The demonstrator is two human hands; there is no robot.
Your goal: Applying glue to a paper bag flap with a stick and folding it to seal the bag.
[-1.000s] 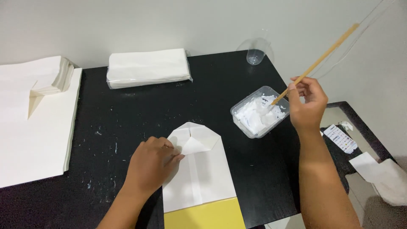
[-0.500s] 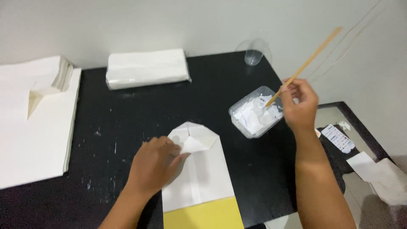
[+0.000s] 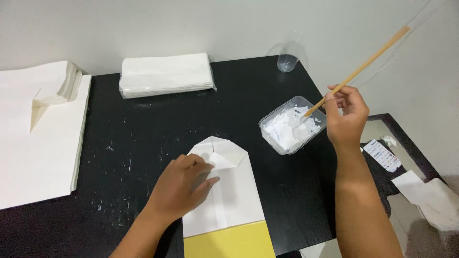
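Left hand: I see my left hand (image 3: 184, 184) lying palm down on the folded bag (image 3: 224, 188), fingers spread loose and flat, pressing the paper rather than gripping anything.
Right hand: my right hand (image 3: 346, 117) is pinched around a stick (image 3: 358, 71), thumb and fingertips closed on its lower part.
Stick: wooden, thin, slanting up and to the right past my hand; its low end dips into the tub (image 3: 292, 125).
Tub: clear plastic, shallow, holding white paste; it sits on the table (image 3: 143, 129) just right of the bag, apart from it.
Bag: white paper, lying flat at the near middle of the table, its top corners folded into a point facing away from me; a yellow band (image 3: 228, 241) runs across its near end at the table edge.
Sheets: a wide stack of white sheets (image 3: 36, 148) covers the left side of the table, with one folded piece on top at the far end.
Pack: a wrapped pack of white paper (image 3: 166, 74) lies along the far edge.
Cup: a small clear cup (image 3: 288, 62) stands at the far right corner.
Side table: lower, on my right, with a printed slip (image 3: 381, 155) and white paper (image 3: 430, 196) on it.
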